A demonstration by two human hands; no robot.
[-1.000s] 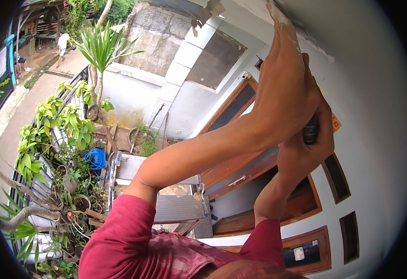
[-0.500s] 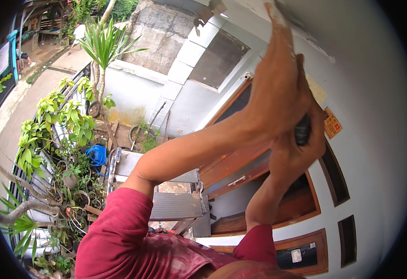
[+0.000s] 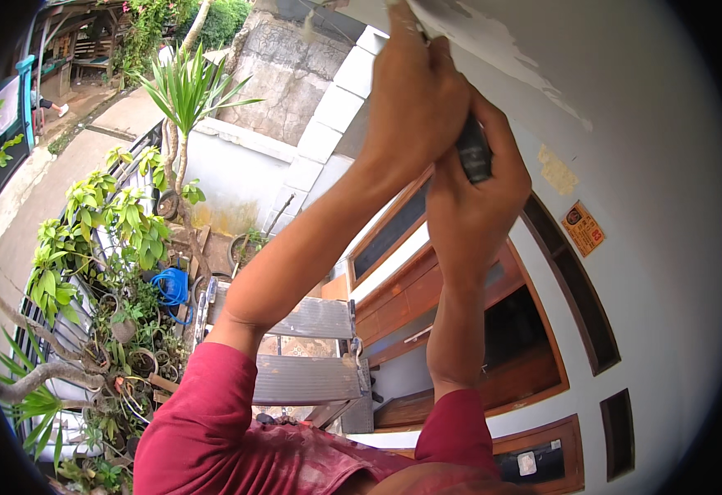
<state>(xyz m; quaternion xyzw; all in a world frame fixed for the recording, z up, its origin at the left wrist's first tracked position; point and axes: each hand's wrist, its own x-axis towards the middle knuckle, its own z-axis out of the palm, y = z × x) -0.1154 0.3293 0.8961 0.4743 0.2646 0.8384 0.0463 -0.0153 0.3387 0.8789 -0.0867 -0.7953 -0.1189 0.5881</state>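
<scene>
A: Where's the piece, and who has it?

B: High in the view, in the right hand (image 3: 484, 202), whose fingers are wrapped around a dark handle (image 3: 474, 153). The left hand (image 3: 423, 103) is raised just beside it, reaching toward the top edge; whether it grips anything I can't tell (its back is toward us).

A: How would it handle?

B: Light and stiff, I'd guess, and hardly fragile. The surface looks smooth, so a damp palm might slip. I'd take hold of the thick part that shows, right where that palm has it, since the other end is hidden.

A: Edges?

B: Nearest, the pale wall (image 3: 666, 247) closes off the right side, and a flaking patch (image 3: 534, 74) leaves a ragged rim near the raised hands. Lower down, below the arms, stands a metal stepladder (image 3: 303, 379) with broad treads and hard corners.

A: And room to move?

B: More to the left, I'd judge: beyond that forearm come the leafy plants (image 3: 138, 227), then a white garden wall (image 3: 237, 169), and farther off the street (image 3: 56, 177).
</scene>
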